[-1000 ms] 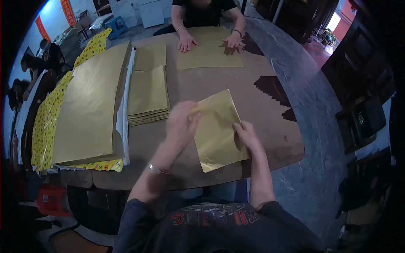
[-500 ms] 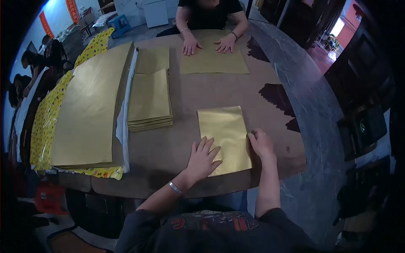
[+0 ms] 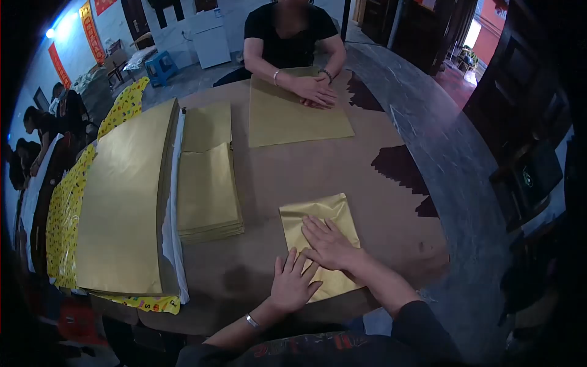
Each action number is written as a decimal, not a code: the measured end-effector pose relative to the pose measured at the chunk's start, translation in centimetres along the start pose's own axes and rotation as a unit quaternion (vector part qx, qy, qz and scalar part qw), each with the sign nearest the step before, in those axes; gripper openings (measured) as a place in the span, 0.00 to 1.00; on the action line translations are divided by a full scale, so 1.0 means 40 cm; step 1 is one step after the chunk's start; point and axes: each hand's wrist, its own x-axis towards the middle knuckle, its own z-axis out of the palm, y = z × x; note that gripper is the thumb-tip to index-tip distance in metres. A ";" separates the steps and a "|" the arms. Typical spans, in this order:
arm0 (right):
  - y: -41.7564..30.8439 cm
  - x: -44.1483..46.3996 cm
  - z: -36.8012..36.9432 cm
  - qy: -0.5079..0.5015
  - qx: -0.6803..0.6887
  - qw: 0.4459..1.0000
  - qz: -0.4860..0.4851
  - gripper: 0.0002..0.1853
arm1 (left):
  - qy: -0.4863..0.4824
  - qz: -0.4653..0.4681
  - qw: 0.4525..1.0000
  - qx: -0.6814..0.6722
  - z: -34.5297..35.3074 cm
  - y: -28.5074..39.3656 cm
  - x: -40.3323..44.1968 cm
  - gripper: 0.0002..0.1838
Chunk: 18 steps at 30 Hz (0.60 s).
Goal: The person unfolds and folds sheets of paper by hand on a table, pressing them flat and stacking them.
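**Flat Palms on Gold Paper at the Table's Near Side**

A person is resting both bare hands on a piece of gold paper (image 3: 343, 223), which is lying at the wearer's side of a brown tabletop (image 3: 263, 171). With the paper as the clock's centre and twelve pointing away from the wearer, the right hand (image 3: 330, 244) is lying flat over the middle, its fingers pointing between ten and eleven. The left hand (image 3: 295, 287) is spreading its fingers at seven o'clock, partly over the edge. Neither is gripping anything; the two are lying so close that one cannot tell whether they are touching.

At ten o'clock, a smaller pile of paper (image 3: 208, 189) is sitting beside a large stack of gold sheets (image 3: 125, 208), which is lying farther out toward nine. At twelve, a co-worker (image 3: 287, 37) is keeping one hand over the other on a wider sheet (image 3: 293, 125).

Wrinkles are showing near the paper's far edge, and uneven pressure from the right palm could be setting them into hard creases. With the left hand bearing only on one side, a sideways push could be twisting the paper askew, or sending its near corner toward the tabletop's edge.
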 end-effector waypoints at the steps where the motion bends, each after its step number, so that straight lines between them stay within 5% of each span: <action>1: 0.019 0.005 -0.019 -0.014 -0.005 1.000 0.011 0.40 | 0.000 0.001 1.000 0.001 -0.004 -0.001 0.000 0.30; 13: 0.135 0.046 -0.071 -0.043 -0.065 0.992 0.098 0.40 | -0.016 0.017 0.999 -0.028 -0.025 -0.012 0.032 0.32; 18: 0.130 0.027 -0.080 0.052 -0.033 0.995 0.081 0.35 | 0.072 0.011 0.996 -0.045 -0.007 -0.059 0.225 0.27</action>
